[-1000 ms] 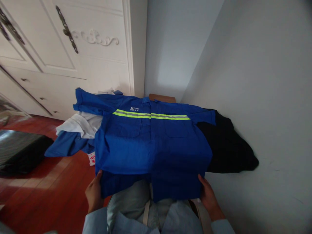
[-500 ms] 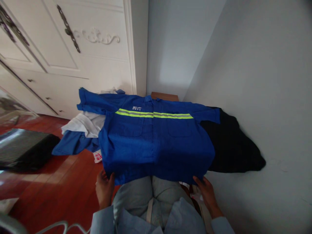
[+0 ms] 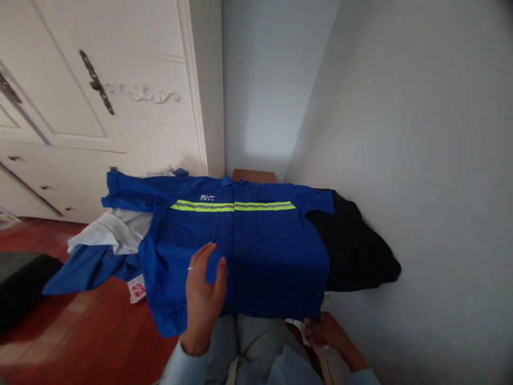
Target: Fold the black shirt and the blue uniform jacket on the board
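Observation:
A blue short-sleeved work shirt [image 3: 264, 256] lies spread out face up in front of me, its collar at the far side. A yellow-green and grey reflective stripe [image 3: 260, 206] crosses its chest, with small white lettering above it on the left. My left hand [image 3: 204, 297], wearing a ring, is over the lower left front of the shirt, fingers apart and holding nothing. At the near right corner of the hem, my right hand [image 3: 327, 332] has its fingers closed on the shirt's edge. What supports the shirt is hidden beneath it.
Black cloth [image 3: 356, 246] lies under the right sleeve, against the grey wall [image 3: 433, 160]. White cloth [image 3: 108, 232] and another blue garment [image 3: 90, 267] hang out on the left. A white cabinet [image 3: 152, 139] stands behind. A black object [image 3: 28, 283] rests on the red-brown floor [image 3: 104, 331].
My left hand has let go of the hem's left corner and moved up and right over the shirt. My right hand stays at the right corner. The view has shifted.

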Available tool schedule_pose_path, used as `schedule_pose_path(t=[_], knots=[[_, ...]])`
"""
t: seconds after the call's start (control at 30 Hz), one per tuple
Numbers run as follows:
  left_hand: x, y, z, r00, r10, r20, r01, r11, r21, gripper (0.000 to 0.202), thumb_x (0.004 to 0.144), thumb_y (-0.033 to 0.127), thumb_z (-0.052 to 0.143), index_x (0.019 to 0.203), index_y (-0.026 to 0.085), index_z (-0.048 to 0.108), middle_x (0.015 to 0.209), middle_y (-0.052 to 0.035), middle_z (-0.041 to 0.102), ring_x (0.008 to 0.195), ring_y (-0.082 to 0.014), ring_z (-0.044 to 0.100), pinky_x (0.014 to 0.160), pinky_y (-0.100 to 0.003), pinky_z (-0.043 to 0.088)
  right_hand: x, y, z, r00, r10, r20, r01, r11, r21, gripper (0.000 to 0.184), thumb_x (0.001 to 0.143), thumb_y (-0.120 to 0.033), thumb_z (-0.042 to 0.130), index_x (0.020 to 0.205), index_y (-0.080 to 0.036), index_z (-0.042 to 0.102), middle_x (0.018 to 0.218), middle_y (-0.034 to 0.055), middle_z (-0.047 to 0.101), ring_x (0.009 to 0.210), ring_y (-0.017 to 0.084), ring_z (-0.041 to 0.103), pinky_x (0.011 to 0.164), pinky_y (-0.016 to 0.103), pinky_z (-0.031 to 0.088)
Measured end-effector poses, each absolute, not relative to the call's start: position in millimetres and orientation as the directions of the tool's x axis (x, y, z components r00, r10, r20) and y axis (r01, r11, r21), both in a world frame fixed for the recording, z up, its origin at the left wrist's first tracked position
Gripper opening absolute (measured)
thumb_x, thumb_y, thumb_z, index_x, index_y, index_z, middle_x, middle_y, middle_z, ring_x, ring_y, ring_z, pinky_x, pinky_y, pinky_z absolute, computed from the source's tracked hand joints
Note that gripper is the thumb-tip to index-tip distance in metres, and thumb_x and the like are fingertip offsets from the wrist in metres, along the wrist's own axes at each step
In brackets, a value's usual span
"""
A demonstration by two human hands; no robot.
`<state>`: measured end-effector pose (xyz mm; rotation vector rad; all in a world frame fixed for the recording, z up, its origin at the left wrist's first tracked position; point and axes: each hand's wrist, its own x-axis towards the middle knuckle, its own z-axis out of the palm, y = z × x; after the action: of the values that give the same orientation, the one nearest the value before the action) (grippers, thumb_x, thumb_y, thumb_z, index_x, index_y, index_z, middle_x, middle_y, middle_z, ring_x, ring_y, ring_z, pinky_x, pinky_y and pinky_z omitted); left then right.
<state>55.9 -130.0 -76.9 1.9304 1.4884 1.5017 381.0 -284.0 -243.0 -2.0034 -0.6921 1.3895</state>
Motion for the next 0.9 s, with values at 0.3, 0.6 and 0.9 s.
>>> schedule_pose_path(t=[0.3, 0.6, 0.9], knots=[[130.9, 21.7, -59.7, 0.56, 0.77, 0.307, 0.706, -0.637, 0.311, 0.067, 0.098, 0.052, 0.048, 0.144, 0.004, 0.047, 0.153, -0.0251, 0.043, 0.149, -0.0356, 0.029, 0.119, -0.05, 0.029, 393.5, -299.8, -123.3, -0.04, 0.815, -0.578, 0.436, -0.506, -0.744, 0.031, 0.076, -0.046, 0.068, 0.07, -0.016, 0.075, 0.062, 0.0095, 0.07, 0.048, 0.016, 0.062, 0.045, 0.022, 0.044], [128.9, 54.1, -91.9, 0.576, 0.786, 0.223, 0.767, -0.614, 0.186, 0.066, 0.099, 0.055, 0.043, 0.146, 0.009, 0.051, 0.156, -0.0212, 0.04, 0.15, -0.0343, 0.029, 0.123, -0.05, 0.02, 469.6, -148.5, -27.3, 0.374, 0.927, -0.021, 0.202, -0.104, -0.974, 0.068, 0.082, -0.051, 0.071, 0.137, -0.016, 0.056, 0.131, 0.0199, 0.064, 0.104, 0.028, 0.069, 0.076, 0.037, 0.061], [129.7, 53.3, -89.9, 0.578, 0.793, 0.191, 0.781, -0.606, 0.149, 0.07, 0.1, 0.056, 0.039, 0.15, 0.008, 0.046, 0.158, -0.02, 0.038, 0.151, -0.034, 0.027, 0.123, -0.05, 0.018, 527.2, -9.5, -23.2, 0.798, 0.601, -0.05, 0.276, -0.437, -0.856, 0.045, 0.09, -0.039, 0.068, 0.121, -0.007, 0.061, 0.118, 0.0225, 0.066, 0.105, 0.03, 0.066, 0.08, 0.046, 0.057]])
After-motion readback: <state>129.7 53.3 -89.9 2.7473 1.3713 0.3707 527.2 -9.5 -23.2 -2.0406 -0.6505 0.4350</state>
